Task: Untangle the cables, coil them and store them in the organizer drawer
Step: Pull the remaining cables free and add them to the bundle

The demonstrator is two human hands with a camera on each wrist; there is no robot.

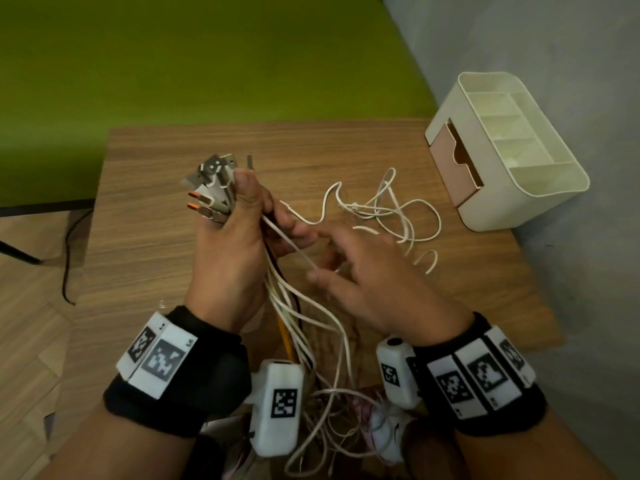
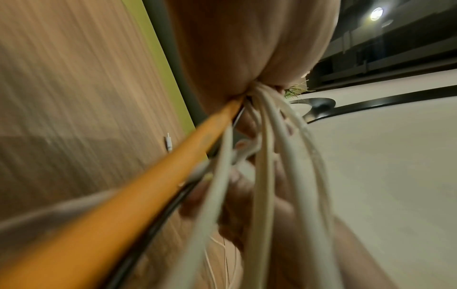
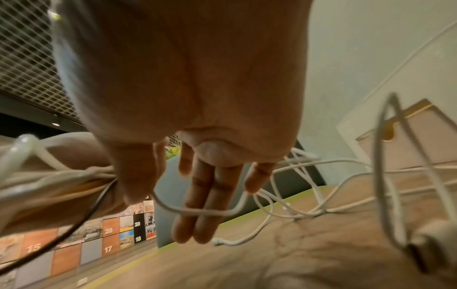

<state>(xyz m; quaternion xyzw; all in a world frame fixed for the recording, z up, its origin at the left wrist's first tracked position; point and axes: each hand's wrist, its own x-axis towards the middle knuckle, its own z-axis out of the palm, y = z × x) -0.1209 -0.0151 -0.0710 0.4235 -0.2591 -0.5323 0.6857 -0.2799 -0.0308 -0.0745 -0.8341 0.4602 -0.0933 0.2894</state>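
Left hand (image 1: 228, 244) grips a bundle of cables (image 1: 287, 306) by their plugs, left of the organizer (image 1: 485, 209); right hand (image 1: 363, 271), fingers spread, hooks 1 white cable. Pulling hard would likely tighten the loose tangle (image 1: 391, 209) beside the organizer's half-open drawer (image 1: 450, 168)

The right hand (image 3: 188, 93) hangs palm down over the brown tabletop (image 3: 284, 260), with its fingers (image 3: 205, 205) straight and spread a little. A thin white cable (image 3: 197, 212) loops across the fingers and joins more tangled white cables (image 3: 309, 207) lying on the tabletop. At the left, another hand (image 3: 61, 185) grips a bunch of white cables and 1 black cable (image 3: 74, 232).
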